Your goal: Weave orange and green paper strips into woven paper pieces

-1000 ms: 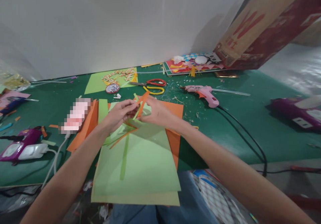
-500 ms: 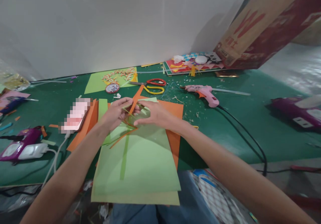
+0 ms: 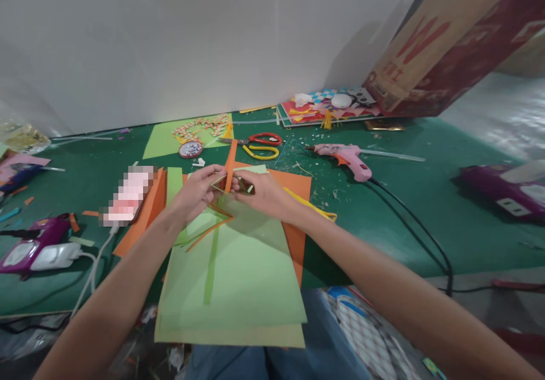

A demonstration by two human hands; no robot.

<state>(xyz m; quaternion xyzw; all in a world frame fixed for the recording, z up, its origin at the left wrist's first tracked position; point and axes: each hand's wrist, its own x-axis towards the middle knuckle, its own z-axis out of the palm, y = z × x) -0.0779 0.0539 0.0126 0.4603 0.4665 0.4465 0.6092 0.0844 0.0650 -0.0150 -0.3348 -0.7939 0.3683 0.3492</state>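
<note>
My left hand (image 3: pixel 201 191) and my right hand (image 3: pixel 263 193) are close together above light green paper sheets (image 3: pixel 251 266). Between them, the fingers of both pinch folded green paper strips crossed by an orange paper strip (image 3: pixel 231 161), whose long end points up and away from me. Just below my hands, a thin orange strip (image 3: pixel 209 232) and a green strip (image 3: pixel 210 269) show against the sheets. The inner fingertips and the exact fold are partly hidden.
Scissors (image 3: pixel 261 153) with red and yellow handles lie beyond my hands. A pink glue gun (image 3: pixel 351 160) is to the right, its black cord trailing off the table. On the left are a phone (image 3: pixel 130 195) and purple power strip (image 3: pixel 36 246). Yellow cord (image 3: pixel 313 207) lies by my right forearm.
The orange strip has swung from a slant to nearly upright. My right thumb and fingers have closed in on the folded strips, and more of the yellow cord shows beside my right forearm.
</note>
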